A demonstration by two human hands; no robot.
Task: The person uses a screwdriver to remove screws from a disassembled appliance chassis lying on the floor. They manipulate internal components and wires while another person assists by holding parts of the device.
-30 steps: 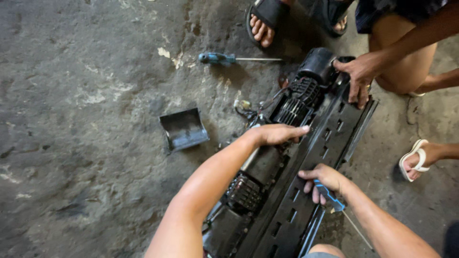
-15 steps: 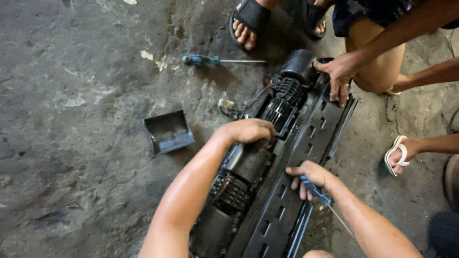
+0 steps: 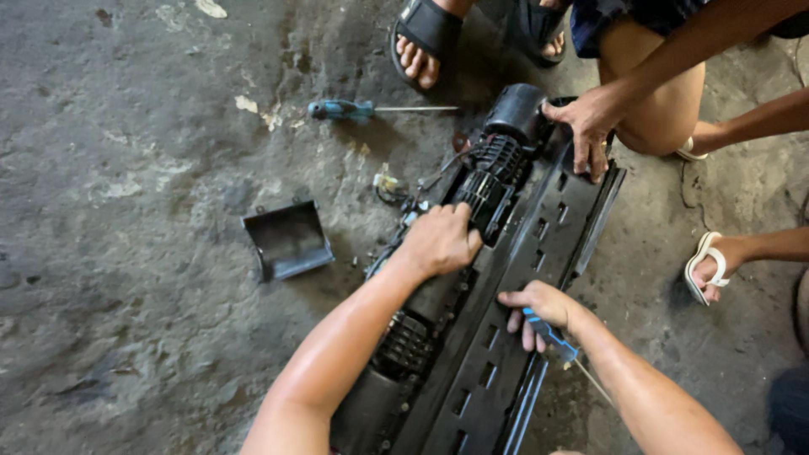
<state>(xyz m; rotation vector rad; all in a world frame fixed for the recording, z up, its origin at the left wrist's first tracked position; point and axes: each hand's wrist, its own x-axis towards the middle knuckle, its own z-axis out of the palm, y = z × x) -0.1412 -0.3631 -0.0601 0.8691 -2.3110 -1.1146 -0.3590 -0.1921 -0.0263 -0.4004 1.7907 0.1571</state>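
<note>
A long black blower unit (image 3: 472, 337) with slotted housing lies diagonally on the concrete floor. My left hand (image 3: 438, 240) grips its middle, fingers curled over the black finned cylinder (image 3: 487, 195). My right hand (image 3: 538, 310) rests on the slotted panel and holds a blue-handled screwdriver (image 3: 552, 337), its shaft pointing down to the right. Another person's hand (image 3: 586, 125) holds the far end of the unit beside the round black motor cap (image 3: 516, 109).
A small black metal cover (image 3: 288, 240) lies on the floor to the left. A second blue-handled screwdriver (image 3: 354, 109) lies further up. Sandalled feet (image 3: 425, 42) stand at the top, and another foot in a white sandal (image 3: 706, 268) is at right.
My left hand has closed tighter over the finned cylinder. The view has shifted slightly; the unit and the other person's hand stay in place.
</note>
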